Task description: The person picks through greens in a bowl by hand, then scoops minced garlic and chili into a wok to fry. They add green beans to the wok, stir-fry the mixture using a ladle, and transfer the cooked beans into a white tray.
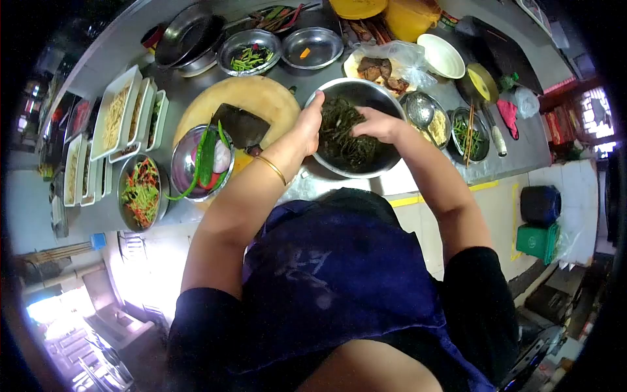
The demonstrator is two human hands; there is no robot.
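Note:
A large steel mixing bowl (385,166) holds a heap of dark green strands that look like shredded seaweed (343,134). My left hand (309,125) grips the bowl's left rim, thumb up along the edge, its other fingers mostly hidden. Inside the bowl, my right hand (377,124) has its fingers in the seaweed, closed on some strands; the fingertips are buried. Left of the bowl, a cleaver (240,126) lies on a round wooden chopping board (274,98). In front of the board stands a small steel bowl with green chillies (208,157) and a pale bulb.
White trays of shredded food (116,114) and a bowl of sliced peppers (140,193) stand at left. Behind are steel bowls (320,49) and a plastic bag (408,59). At right, a perforated ladle (420,110) rests in a bowl, and chopsticks (469,134) lie across another.

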